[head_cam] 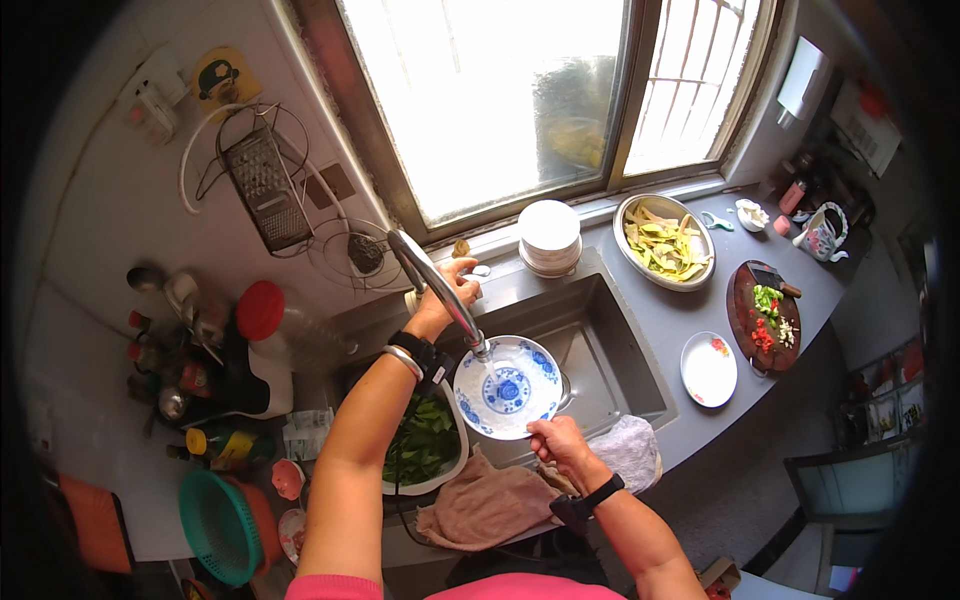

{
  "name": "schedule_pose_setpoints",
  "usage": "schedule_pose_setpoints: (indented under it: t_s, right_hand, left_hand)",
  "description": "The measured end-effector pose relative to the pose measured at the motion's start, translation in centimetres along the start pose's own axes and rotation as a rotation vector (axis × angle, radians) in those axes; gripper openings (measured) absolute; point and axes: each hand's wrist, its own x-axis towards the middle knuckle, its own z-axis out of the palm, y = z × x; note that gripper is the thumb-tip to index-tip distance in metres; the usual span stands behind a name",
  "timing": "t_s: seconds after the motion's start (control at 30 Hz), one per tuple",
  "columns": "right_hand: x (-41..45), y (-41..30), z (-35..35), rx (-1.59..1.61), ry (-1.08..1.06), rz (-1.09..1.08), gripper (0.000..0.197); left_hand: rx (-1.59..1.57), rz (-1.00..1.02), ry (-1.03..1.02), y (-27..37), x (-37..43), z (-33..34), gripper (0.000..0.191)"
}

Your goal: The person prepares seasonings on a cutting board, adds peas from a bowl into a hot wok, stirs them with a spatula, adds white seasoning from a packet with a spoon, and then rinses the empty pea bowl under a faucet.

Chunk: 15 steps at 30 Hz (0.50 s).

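Observation:
My right hand [555, 442] grips the near rim of a blue-and-white floral plate [508, 387], held over the steel sink [592, 360]. Water runs onto the plate from the curved metal faucet [442, 292]. Behind the faucet, my left hand [450, 289] reaches to the sink's back ledge, its fingers bent near a small white object; the faucet partly hides it, and whether it grips anything is unclear. To the left of the plate, a white basin [459, 457] holds leafy greens [421, 439]. A stack of white bowls or plates [550, 232] stands on the back ledge.
A pinkish cloth [487, 502] and a pale cloth [626, 450] lie along the sink's front edge. On the right are a metal bowl of yellow-green strips [667, 244], a floral plate [708, 371] and a cutting board [742, 322] bearing a cleaver [772, 279]. Colanders and bottles occupy the left.

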Motion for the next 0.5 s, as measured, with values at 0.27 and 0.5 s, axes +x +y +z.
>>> schedule_pose_setpoints:
  t_s: [0.27,0.5]
  right_hand:
    - [0.02,0.13,-0.2,0.01,-0.019,0.009,0.019]
    - [-0.09,0.15,-0.08,0.009,-0.012,0.024,0.02]
  left_hand:
    - [-0.009,0.019,0.008,-0.02,0.18,0.83,0.046]
    - [-0.002,0.002,-0.01,0.05,0.22,0.96,0.043]
